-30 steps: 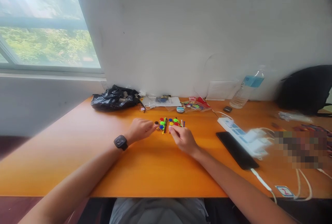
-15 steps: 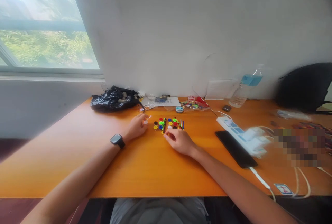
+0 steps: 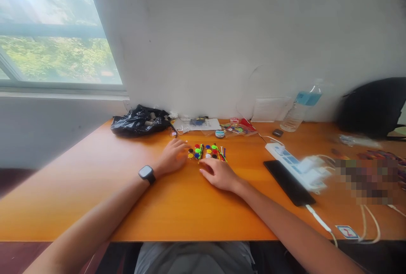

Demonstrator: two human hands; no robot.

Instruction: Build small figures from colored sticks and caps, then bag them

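Observation:
A cluster of small coloured round pieces [image 3: 204, 151] and thin coloured sticks [image 3: 221, 153] lies on the orange table [image 3: 190, 198], near the middle. My left hand [image 3: 173, 157], with a dark watch on the wrist, rests flat just left of the cluster, its fingers stretched toward it. My right hand [image 3: 218, 173] lies on the table just in front of the pieces, fingers extended, palm down. Neither hand shows anything in it.
A black plastic bag [image 3: 139, 124], papers and a packet of coloured parts [image 3: 238, 128] lie along the wall. To the right are a water bottle [image 3: 300, 111], a white power strip [image 3: 296, 165], a black phone [image 3: 288, 182], cables and a black backpack [image 3: 374, 107].
My left hand, which held a small white piece raised half a second ago, has come down flat beside the cluster. My right hand drew back slightly toward me.

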